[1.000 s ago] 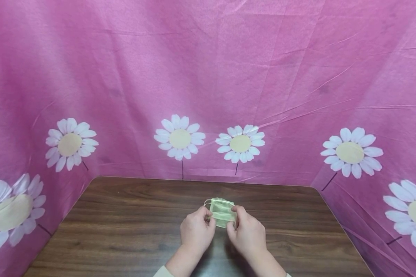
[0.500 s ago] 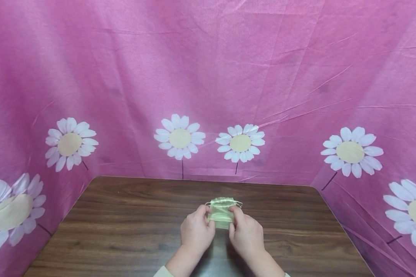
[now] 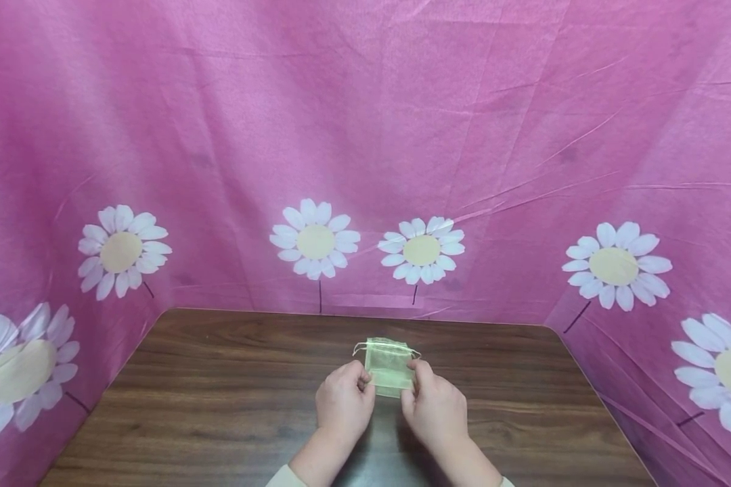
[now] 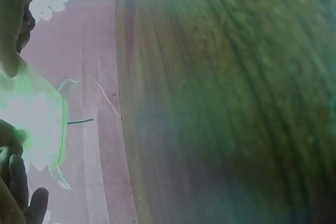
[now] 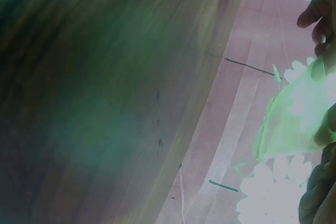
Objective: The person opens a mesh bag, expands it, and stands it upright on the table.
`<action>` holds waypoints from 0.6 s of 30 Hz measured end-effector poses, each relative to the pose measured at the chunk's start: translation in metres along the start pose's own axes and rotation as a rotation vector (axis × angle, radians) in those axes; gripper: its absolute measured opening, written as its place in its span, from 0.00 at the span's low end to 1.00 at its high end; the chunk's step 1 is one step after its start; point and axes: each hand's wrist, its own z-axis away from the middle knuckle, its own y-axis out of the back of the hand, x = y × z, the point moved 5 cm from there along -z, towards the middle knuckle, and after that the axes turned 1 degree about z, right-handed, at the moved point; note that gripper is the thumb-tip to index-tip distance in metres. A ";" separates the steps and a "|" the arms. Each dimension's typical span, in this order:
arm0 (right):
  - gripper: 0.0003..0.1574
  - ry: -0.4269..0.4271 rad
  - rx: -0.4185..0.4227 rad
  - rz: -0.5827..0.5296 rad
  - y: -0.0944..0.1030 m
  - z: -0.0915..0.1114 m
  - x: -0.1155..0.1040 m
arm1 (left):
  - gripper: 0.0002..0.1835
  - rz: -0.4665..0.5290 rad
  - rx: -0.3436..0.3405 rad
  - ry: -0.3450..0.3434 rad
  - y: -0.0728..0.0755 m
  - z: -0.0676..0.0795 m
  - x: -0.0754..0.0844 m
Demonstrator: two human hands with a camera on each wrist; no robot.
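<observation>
Between the two hands a small sheer yellow-green drawstring pouch is held up over the table, its corded top pointing away from the person. The left hand pinches its left edge between thumb and fingers. On the other edge, the right hand does the same. Thin cord loops stick out at both sides of the pouch's top. In the left wrist view the pouch shows as pale and see-through, with fingers at its sides. The right wrist view has the pouch at its right edge, also gripped from both sides.
A dark brown wood-grain table spreads beneath the hands. Behind it and at both sides hangs a pink cloth printed with large white daisies.
The pouch has turned and shifted slightly in the fingers, and its top now extends a little farther from the hands. Both cord loops show now; the right one was hidden a second ago.
</observation>
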 end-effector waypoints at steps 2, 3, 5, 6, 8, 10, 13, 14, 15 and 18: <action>0.24 -0.026 -0.032 0.005 -0.001 -0.001 0.001 | 0.18 0.003 0.009 -0.007 0.001 0.000 0.000; 0.24 -0.047 -0.057 0.007 -0.001 -0.001 0.002 | 0.18 0.003 0.011 -0.006 0.001 0.000 0.000; 0.21 -0.101 -0.116 0.011 -0.002 -0.002 0.004 | 0.17 0.005 0.014 -0.001 0.002 -0.001 -0.001; 0.19 -0.133 -0.148 0.015 -0.003 -0.002 0.005 | 0.17 0.006 0.014 0.004 0.002 -0.001 -0.002; 0.14 -0.188 -0.202 0.030 -0.003 -0.002 0.007 | 0.16 0.008 0.017 0.013 0.002 -0.001 -0.003; 0.10 -0.225 -0.242 0.047 -0.003 -0.003 0.009 | 0.16 0.005 0.018 0.020 0.003 -0.001 -0.004; 0.12 -0.209 -0.252 0.067 -0.003 -0.004 0.010 | 0.16 -0.008 0.016 0.023 0.003 -0.001 -0.005; 0.14 -0.193 -0.242 0.070 -0.003 -0.004 0.009 | 0.16 -0.013 0.017 0.022 0.003 -0.001 -0.005; 0.16 -0.177 -0.231 0.073 -0.003 -0.004 0.008 | 0.16 -0.019 0.021 0.020 0.003 -0.001 -0.005; 0.20 -0.128 -0.181 0.080 -0.002 -0.004 0.006 | 0.15 -0.036 0.042 0.009 0.004 -0.001 -0.005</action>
